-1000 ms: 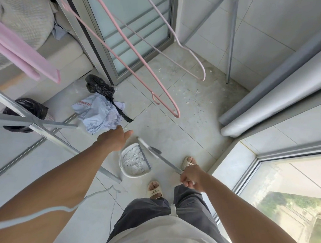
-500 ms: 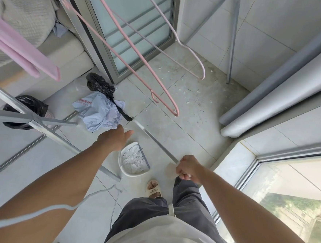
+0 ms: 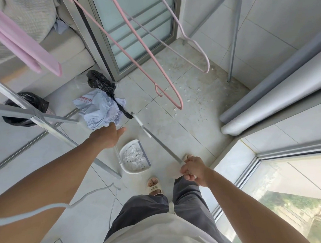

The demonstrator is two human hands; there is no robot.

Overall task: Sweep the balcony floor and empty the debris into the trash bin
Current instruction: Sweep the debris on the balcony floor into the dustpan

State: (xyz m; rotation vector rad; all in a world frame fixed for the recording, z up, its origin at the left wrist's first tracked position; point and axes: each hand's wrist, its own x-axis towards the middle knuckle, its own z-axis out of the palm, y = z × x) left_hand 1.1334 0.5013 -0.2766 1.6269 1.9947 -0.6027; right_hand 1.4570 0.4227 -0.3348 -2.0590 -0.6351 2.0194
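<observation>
Floor: pale balcony tiles, white crumbs beyond the broom tip
Right hand: clenched round thin grey broom handle
Left hand: holds white dustpan handle; keep it level

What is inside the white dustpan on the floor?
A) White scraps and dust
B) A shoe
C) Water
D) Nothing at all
A: the dustpan holds a heap of white scraps, and it sits on the floor just in front of the person's feet.
</observation>
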